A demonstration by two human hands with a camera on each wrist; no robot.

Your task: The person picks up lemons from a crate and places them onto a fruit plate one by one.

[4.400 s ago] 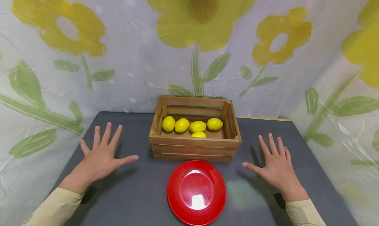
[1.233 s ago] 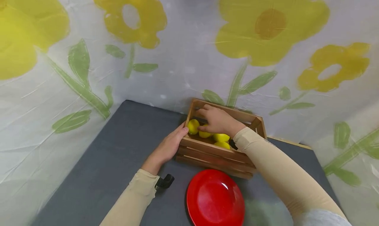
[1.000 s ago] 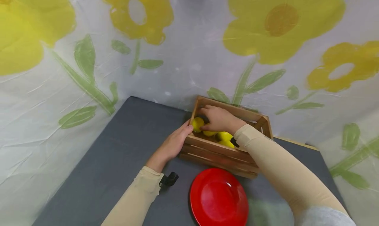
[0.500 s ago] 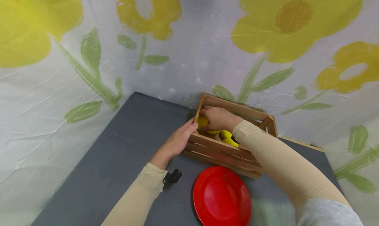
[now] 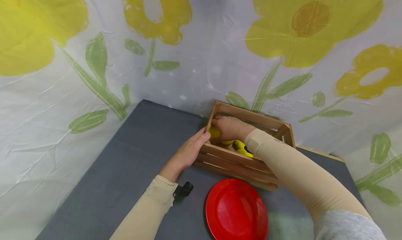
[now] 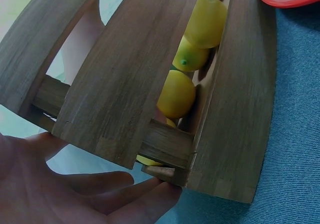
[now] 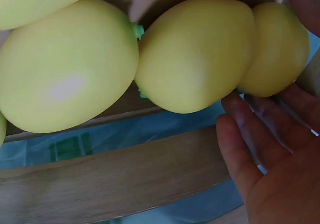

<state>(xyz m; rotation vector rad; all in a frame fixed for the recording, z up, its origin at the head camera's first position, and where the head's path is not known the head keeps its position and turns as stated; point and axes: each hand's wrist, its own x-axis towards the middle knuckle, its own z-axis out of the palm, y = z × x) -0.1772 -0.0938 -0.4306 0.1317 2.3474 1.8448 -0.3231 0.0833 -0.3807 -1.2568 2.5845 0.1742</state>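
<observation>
In the head view my right hand (image 5: 231,127) reaches into the left end of the wooden crate (image 5: 238,160), around a yellow lemon (image 5: 214,132). The right wrist view shows its thumb and curved fingers (image 7: 239,149) at opposite sides of the farthest lemon (image 7: 279,48). My left hand (image 5: 187,153) rests against the crate's left end, thumb at the front corner; the left wrist view has its extended fingers (image 6: 142,196) touching the slats' ends. Other lemons (image 7: 197,56) lie in the crate, partly hidden by my right arm in the head view.
A red plate (image 5: 237,209) lies on the dark grey table (image 5: 125,166), just in front of the crate. Behind the crate hangs a pale sheet painted with yellow flowers. A black wrist device (image 5: 184,189) juts from the left cuff.
Both hands have gone from spread above the table to the crate, which now stands angled. Over the last second, my right hand has closed around the leftmost lemon, while my left hand has stayed.
</observation>
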